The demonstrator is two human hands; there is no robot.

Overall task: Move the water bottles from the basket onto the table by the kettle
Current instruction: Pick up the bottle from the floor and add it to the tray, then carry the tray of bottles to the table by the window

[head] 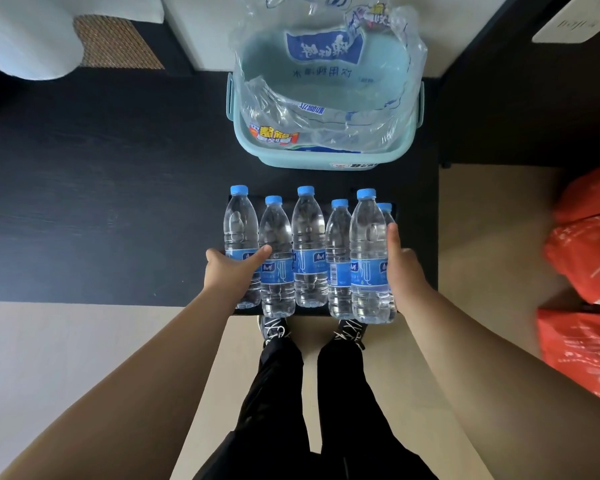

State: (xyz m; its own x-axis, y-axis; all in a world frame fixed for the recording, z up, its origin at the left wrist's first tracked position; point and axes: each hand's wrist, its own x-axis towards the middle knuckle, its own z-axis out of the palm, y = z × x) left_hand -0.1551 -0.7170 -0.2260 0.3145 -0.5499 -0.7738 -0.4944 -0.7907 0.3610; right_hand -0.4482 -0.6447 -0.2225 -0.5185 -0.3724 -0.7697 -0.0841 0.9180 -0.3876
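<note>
Water bottles (309,244): six upright, rowed on dark table (101,202). Left hand (229,271) wraps leftmost; right hand (404,275) against rightmost, fingers hidden, grip unclear. Basket (326,158) just behind.

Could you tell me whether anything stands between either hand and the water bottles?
Nothing visible does. The left hand grips the leftmost bottle, and the right hand lies against the front right bottle; its fingers are hidden. The kettle is out of view.
</note>
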